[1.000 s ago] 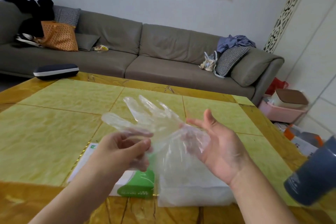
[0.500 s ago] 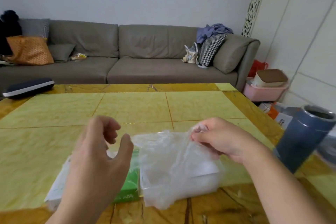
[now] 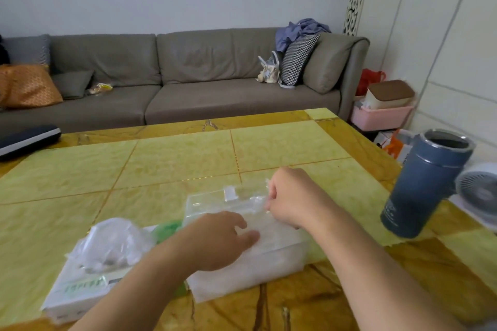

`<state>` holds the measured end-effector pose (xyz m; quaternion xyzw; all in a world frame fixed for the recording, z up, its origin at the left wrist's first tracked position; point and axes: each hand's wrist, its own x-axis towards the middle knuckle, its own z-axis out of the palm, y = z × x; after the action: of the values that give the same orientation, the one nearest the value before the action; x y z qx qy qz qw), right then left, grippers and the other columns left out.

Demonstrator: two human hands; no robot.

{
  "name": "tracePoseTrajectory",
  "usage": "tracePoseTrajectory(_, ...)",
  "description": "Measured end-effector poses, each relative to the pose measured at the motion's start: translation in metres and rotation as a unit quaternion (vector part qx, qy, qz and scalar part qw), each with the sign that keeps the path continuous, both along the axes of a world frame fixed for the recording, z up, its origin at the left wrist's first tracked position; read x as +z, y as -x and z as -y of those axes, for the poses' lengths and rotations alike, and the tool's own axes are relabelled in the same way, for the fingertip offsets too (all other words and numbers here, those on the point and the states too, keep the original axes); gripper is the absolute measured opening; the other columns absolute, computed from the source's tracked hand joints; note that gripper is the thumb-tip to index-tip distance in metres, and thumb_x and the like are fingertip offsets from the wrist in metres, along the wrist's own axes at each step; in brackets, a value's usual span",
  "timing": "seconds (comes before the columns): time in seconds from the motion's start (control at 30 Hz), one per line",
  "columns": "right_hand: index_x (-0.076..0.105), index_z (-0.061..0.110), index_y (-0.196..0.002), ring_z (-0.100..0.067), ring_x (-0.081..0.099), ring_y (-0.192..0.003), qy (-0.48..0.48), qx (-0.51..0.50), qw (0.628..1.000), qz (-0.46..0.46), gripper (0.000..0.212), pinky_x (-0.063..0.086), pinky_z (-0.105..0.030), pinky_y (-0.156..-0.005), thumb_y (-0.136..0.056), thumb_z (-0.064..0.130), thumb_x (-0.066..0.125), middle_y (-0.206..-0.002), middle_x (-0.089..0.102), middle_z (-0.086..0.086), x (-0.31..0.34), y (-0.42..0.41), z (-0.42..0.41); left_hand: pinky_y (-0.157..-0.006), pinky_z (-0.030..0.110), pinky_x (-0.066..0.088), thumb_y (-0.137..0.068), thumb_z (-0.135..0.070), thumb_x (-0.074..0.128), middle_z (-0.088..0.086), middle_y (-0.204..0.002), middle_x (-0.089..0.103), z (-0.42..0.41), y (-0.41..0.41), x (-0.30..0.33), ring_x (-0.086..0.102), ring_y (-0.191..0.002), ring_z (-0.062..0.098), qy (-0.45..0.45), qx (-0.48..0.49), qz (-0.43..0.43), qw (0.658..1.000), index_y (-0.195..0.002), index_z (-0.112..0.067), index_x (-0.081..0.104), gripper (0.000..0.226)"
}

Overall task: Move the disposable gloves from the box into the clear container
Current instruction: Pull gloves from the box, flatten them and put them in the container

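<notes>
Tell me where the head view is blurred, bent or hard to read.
Head view: soft, even light; wide-angle bending curves the table edges and leans the blue tumbler; slight motion blur on the left hand and right hand; the clear container and gloves blend together, edges hard to separate.

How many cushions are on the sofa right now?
4: orange cushion far left, grey cushion beside it, checked cushion and large grey cushion at right. More may be hidden.

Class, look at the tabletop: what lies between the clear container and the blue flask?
In the head view, nothing stands between the clear container and the blue flask; only bare table shows, crossed above by the right hand's forearm.
</notes>
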<state>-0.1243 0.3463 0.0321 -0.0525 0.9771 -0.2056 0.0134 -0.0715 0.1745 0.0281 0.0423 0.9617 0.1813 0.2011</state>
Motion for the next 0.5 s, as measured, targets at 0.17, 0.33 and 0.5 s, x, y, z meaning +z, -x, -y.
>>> tracePoseTrajectory(0.17,0.049,0.011,-0.064,-0.026,0.048,-0.047,-0.041,0.016,0.999,-0.008,0.028,0.042,-0.031,-0.044,-0.085,-0.003,0.059,-0.070,0.054,-0.005,0.000,-0.003,0.001,-0.106,0.029,0.045,-0.090,-0.066,0.063,-0.014,-0.140,0.056,-0.004,0.003,0.000,0.056,-0.124,0.010,0.055,-0.020,0.010,0.998,-0.145,-0.041,0.048,0.062)
tracePoseTrajectory(0.33,0.041,0.017,-0.063,-0.023,0.033,-0.048,-0.102,0.023,0.994,-0.025,0.031,0.028,-0.028,-0.044,-0.076,-0.008,0.054,-0.063,0.041,-0.001,0.010,-0.010,0.002,-0.096,0.032,0.052,-0.091,-0.057,0.067,-0.011,-0.126,0.062,-0.008,0.005,0.009,0.062,-0.110,0.013,0.117,-0.027,-0.016,0.993,-0.134,-0.037,0.057,0.048)
tracePoseTrajectory(0.5,0.052,0.016,-0.064,-0.025,0.048,-0.051,-0.124,0.025,0.991,-0.046,0.023,0.036,-0.028,-0.047,-0.074,-0.003,0.058,-0.063,0.051,0.000,0.009,-0.011,0.001,-0.079,0.031,0.054,-0.097,-0.015,0.052,-0.001,-0.116,0.064,-0.008,0.016,-0.001,0.057,-0.088,0.015,0.087,-0.043,-0.068,0.993,-0.114,-0.023,0.068,0.025)
